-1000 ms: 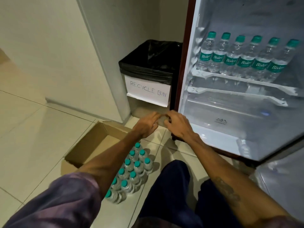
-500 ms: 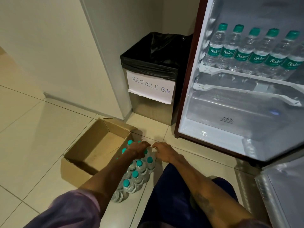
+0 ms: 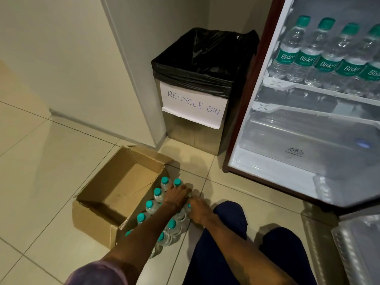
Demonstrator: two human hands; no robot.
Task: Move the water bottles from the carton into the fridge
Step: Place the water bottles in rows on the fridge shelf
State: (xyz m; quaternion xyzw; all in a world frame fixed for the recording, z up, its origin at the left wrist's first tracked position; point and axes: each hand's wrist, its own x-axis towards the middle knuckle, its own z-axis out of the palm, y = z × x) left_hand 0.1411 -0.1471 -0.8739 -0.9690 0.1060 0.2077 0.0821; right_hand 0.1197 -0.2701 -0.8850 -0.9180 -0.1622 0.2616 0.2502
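A pack of small water bottles (image 3: 149,205) with teal caps stands on the floor against the right side of an open brown carton (image 3: 115,182), whose visible inside holds nothing. My left hand (image 3: 176,197) lies curled over the bottle tops at the pack's far right corner. My right hand (image 3: 197,209) grips a bottle at the pack's right edge, just beside the left hand. The open fridge (image 3: 267,167) stands to the right, and a row of labelled water bottles (image 3: 308,56) fills one upper shelf.
A bin (image 3: 195,138) lined with a black bag and labelled RECYCLE BIN stands in the corner between the wall and the fridge. The fridge door (image 3: 357,247) hangs open at lower right. My knees in dark trousers (image 3: 222,239) are on the tiled floor.
Both hands have dropped from in front of the fridge's lower edge down onto the pack of bottles. The view has tipped down and moved closer.
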